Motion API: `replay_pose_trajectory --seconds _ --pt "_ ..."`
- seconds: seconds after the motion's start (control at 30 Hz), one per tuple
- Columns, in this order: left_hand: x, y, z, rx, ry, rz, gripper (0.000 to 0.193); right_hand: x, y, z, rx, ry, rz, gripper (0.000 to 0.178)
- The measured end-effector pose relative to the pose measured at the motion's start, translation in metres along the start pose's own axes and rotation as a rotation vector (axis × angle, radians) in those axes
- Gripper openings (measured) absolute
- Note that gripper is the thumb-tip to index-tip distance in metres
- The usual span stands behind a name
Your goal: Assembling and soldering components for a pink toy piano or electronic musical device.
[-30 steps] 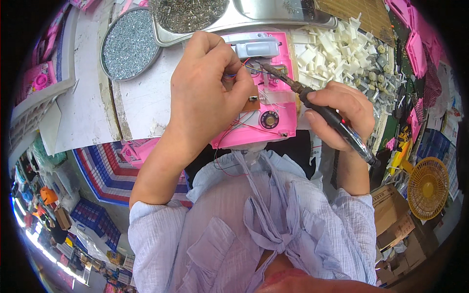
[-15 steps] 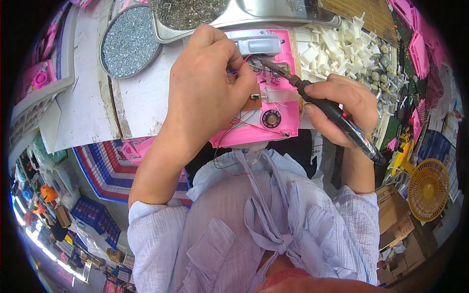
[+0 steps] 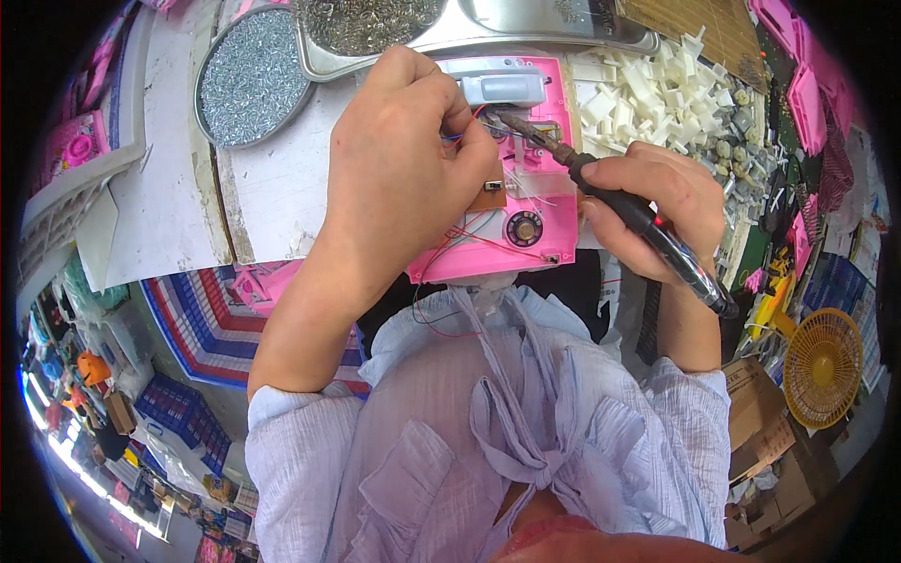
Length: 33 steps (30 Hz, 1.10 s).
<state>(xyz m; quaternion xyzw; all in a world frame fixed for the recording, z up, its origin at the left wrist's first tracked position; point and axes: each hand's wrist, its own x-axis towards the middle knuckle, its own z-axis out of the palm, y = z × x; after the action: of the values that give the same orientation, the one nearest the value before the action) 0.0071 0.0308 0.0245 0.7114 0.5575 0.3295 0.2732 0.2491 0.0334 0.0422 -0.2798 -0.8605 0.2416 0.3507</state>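
Note:
A pink plastic housing point(image 3: 555, 239) lies at the table's near edge, with a round black speaker point(image 3: 524, 228), a small brown circuit board point(image 3: 489, 197) and thin wires inside. Across its far part sits a pale blue-grey plastic piece point(image 3: 507, 89). My left hand point(image 3: 404, 159) is over the housing's left side, thumb and fingers pinched on thin wires point(image 3: 481, 111), red and blue. In my right hand point(image 3: 657, 202) is a black-handled soldering iron point(image 3: 638, 218), a red light on its grip. Its dark tip reaches into the housing beside the wires; exact contact is too small to tell.
A round tin of small silvery screws point(image 3: 253, 80) stands at the left. Behind the housing is a metal tray point(image 3: 432, 45) with darker screws. White plastic parts point(image 3: 638, 98) are heaped at the right, near grey pieces point(image 3: 746, 159). A yellow fan point(image 3: 822, 366) stands lower right.
Both hands keep nearly the same pose over the housing. The whole view has shifted very slightly; the iron's tip stays by the wires.

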Motion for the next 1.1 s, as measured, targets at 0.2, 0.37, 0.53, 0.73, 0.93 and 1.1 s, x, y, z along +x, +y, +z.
replay_pose_trajectory --seconds 0.2,0.37,0.53,0.73,0.93,1.1 --pt "-0.001 -0.001 0.002 0.007 0.027 0.02 0.012 -0.001 0.0 0.002 -0.001 0.015 0.015 0.031" --pt "-0.001 0.0 0.001 0.017 0.021 0.01 0.011 0.0 -0.004 0.002 -0.057 0.006 0.018 0.034" --pt "-0.001 -0.001 0.003 -0.018 0.035 0.007 0.011 -0.004 -0.006 -0.006 -0.032 -0.031 0.013 0.034" --pt "-0.001 0.002 0.002 -0.003 0.024 -0.011 0.01 -0.015 -0.008 -0.019 0.004 0.023 0.037 0.031" --pt "-0.001 0.0 0.003 0.018 0.038 0.012 0.009 -0.016 -0.007 -0.017 -0.012 0.077 0.022 0.035" --pt "-0.001 0.002 0.002 0.01 0.039 -0.004 0.009 -0.013 -0.007 -0.013 0.006 0.091 0.039 0.036"
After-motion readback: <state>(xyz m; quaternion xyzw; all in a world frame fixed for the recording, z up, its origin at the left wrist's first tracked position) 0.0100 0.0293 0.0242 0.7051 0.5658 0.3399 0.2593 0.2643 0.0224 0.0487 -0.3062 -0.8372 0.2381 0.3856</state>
